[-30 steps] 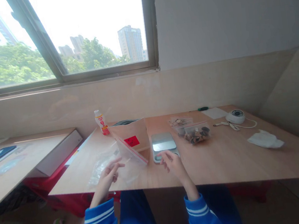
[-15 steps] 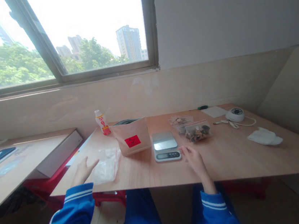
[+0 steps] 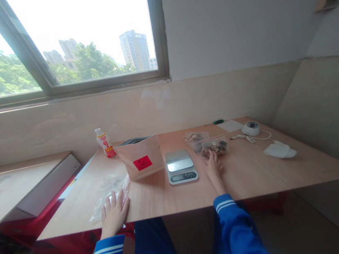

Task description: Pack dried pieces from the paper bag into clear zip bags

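Touching the near side of the bag of brown pieces with the fingertips of the right hand; holding those fingers slightly apart, but not showing enough to tell a grip from a mere touch. Resting the left hand palm down with fingers spread apart, at the near part of the flat clear bags, seemingly clasping nothing.

Judging by this, being at the step of taking hold of the brown-filled bag, lying just right of the scale and in front of a second zip bag. Probably calling next for closing thumb and fingers on the loose plastic, without squeezing or tipping the pieces inside.

Moving outward, finding a display on the scale's front, showing no figures clear enough to read. Standing just left of it, gaping at the top, the kraft pouch; bearing a red label with dark marks too blurred to make out. Standing behind and left of that, the white bottle; carrying red and yellow print, too small for naming a brand. Lying farther right, a dome camera and crumpled tissue, displaying no legible writing.
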A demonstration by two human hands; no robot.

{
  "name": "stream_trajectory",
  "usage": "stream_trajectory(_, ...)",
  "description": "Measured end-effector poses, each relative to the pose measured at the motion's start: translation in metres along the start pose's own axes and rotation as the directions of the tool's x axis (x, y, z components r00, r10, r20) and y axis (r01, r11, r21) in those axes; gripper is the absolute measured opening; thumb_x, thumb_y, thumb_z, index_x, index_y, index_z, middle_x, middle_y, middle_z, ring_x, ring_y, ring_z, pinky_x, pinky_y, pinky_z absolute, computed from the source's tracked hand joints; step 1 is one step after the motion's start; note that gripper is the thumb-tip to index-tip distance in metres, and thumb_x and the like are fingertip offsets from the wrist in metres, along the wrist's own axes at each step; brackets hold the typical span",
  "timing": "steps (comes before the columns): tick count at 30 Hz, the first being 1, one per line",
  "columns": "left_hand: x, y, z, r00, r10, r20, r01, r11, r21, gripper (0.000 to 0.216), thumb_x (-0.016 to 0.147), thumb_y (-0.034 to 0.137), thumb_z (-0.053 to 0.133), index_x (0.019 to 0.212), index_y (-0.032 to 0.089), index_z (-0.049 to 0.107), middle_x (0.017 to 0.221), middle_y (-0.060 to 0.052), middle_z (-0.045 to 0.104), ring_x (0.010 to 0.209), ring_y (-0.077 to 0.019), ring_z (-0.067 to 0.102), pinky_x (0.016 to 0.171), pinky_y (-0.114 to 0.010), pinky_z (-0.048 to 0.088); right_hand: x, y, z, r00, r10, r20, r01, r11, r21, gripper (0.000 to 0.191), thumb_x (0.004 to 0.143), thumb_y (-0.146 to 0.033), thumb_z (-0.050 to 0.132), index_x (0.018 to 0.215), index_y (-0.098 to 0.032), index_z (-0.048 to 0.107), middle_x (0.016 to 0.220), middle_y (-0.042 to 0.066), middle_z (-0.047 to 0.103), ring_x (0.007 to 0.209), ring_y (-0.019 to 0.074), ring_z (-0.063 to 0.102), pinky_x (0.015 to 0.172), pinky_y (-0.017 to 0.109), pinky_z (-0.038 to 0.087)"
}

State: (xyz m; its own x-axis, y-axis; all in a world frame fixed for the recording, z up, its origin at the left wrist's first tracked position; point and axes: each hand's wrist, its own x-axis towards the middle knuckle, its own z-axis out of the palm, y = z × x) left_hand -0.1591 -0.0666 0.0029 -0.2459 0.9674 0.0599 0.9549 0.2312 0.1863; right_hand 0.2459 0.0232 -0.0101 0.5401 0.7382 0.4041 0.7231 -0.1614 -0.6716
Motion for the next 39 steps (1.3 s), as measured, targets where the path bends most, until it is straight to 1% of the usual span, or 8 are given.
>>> stream_trajectory(5,0.012,0.008,-0.015,0.995,-0.093,0.042,0.099,0.974,-0.205,0.058,0.085,0.040,0.041,0.136,0.013,0.045,0.153,-0.024,0.023,0.141,-0.0401,0.019,0.109,-0.058,0.018,0.006,0.009,-0.017,0.996,0.052,-0.072,-0.043,0.992,0.123,0.029,0.082,-0.033,0.042,0.089,-0.018,0.066,0.101,0.012,0.063,0.097,0.0290,0.054,0.086,0.046,0.038)
stream_trajectory(9,0.014,0.029,-0.045,0.977,-0.109,-0.183,0.009,0.879,-0.476,0.054,0.084,0.038,0.042,0.131,0.011,0.047,0.154,-0.021,0.021,0.143,-0.0360,0.015,0.110,-0.054,0.021,0.007,0.014,-0.039,0.997,0.030,-0.071,-0.014,0.975,0.221,0.028,0.079,-0.038,0.047,0.076,-0.017,0.065,0.086,0.012,0.066,0.088,0.0267,0.057,0.086,0.043,0.040)
stream_trajectory(13,-0.003,0.078,-0.079,0.970,0.009,-0.244,-0.197,0.621,-0.759,0.037,0.083,0.044,0.046,0.106,0.020,0.062,0.118,-0.012,0.064,0.115,-0.0288,0.056,0.098,-0.043,0.042,-0.007,-0.011,-0.076,0.988,0.137,-0.071,-0.068,0.798,0.599,0.025,0.079,-0.040,0.053,0.088,-0.018,0.061,0.095,0.011,0.066,0.091,0.0249,0.060,0.083,0.038,0.045)
stream_trajectory(16,-0.025,0.132,-0.095,0.965,0.210,-0.157,-0.229,0.383,-0.895,0.033,0.082,0.044,0.054,0.103,0.021,0.065,0.107,-0.010,0.067,0.098,-0.0257,0.063,0.087,-0.037,0.048,-0.022,-0.047,-0.106,0.992,0.106,0.071,-0.122,0.620,0.775,0.021,0.080,-0.039,0.058,0.089,-0.020,0.058,0.097,0.008,0.068,0.093,0.0226,0.061,0.084,0.035,0.045)
stream_trajectory(21,-0.045,0.199,-0.099,0.918,0.275,-0.285,-0.342,0.189,-0.920,0.046,0.070,0.034,0.072,0.114,0.025,0.064,0.131,-0.009,0.054,0.126,-0.0268,0.045,0.103,-0.035,0.036,-0.041,-0.091,-0.126,0.909,-0.176,0.379,-0.257,0.480,0.839,0.025,0.081,-0.043,0.061,0.087,-0.020,0.058,0.084,0.005,0.070,0.078,0.0190,0.064,0.075,0.031,0.049)
stream_trajectory(25,-0.044,0.207,-0.087,0.919,0.305,-0.248,-0.324,0.232,-0.917,0.023,0.074,0.036,0.068,0.093,0.022,0.070,0.100,-0.008,0.063,0.092,-0.0217,0.060,0.079,-0.030,0.046,-0.050,-0.100,-0.113,0.882,-0.205,0.425,-0.257,0.546,0.798,0.027,0.083,-0.047,0.057,0.090,-0.021,0.058,0.082,0.004,0.069,0.069,0.0166,0.061,0.064,0.028,0.049)
stream_trajectory(31,-0.044,0.206,-0.068,0.992,0.055,-0.112,-0.120,0.160,-0.980,0.027,0.070,0.042,0.071,0.083,0.019,0.064,0.071,-0.001,0.060,0.060,-0.0129,0.053,0.061,-0.025,0.042,-0.066,-0.112,-0.087,0.978,-0.155,0.137,0.024,0.741,0.671,0.026,0.081,-0.040,0.061,0.097,-0.021,0.058,0.103,0.009,0.059,0.094,0.0216,0.057,0.084,0.036,0.048)
stream_trajectory(39,-0.039,0.212,-0.052,0.987,-0.155,0.049,0.021,-0.176,-0.984,0.036,0.067,0.043,0.071,0.081,0.017,0.051,0.075,0.001,0.055,0.071,-0.0128,0.057,0.066,-0.025,0.045,-0.087,-0.133,-0.087,0.801,-0.419,0.427,0.009,0.723,0.691,0.011,0.084,-0.032,0.059,0.086,-0.022,0.061,0.091,0.003,0.061,0.085,0.0180,0.059,0.076,0.030,0.049)
